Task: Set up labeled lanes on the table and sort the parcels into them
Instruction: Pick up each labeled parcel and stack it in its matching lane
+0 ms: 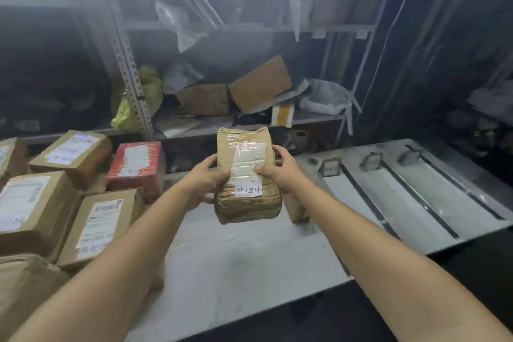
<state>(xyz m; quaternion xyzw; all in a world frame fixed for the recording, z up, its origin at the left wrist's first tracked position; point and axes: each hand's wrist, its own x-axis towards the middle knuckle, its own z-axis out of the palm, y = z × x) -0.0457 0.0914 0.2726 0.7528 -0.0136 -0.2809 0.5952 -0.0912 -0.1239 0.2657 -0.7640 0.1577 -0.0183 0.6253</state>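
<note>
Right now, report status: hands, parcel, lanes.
Left hand, right hand grip taped parcel above table. Lanes marked at right. Small parcel behind it; boxes piled left.

Left grip (204, 178), right grip (280, 168) raised together, both curled, clasping.

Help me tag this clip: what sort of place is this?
Likely a parcel sorting room: labelled cardboard parcels piled left, metal shelving holding boxes, taped lanes with sign stands on the table.

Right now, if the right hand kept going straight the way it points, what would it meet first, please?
The right hand grips the brown parcel, so that comes first; beyond it, the line seems to run to the shelf rack behind the table, though depth is unclear.
</note>
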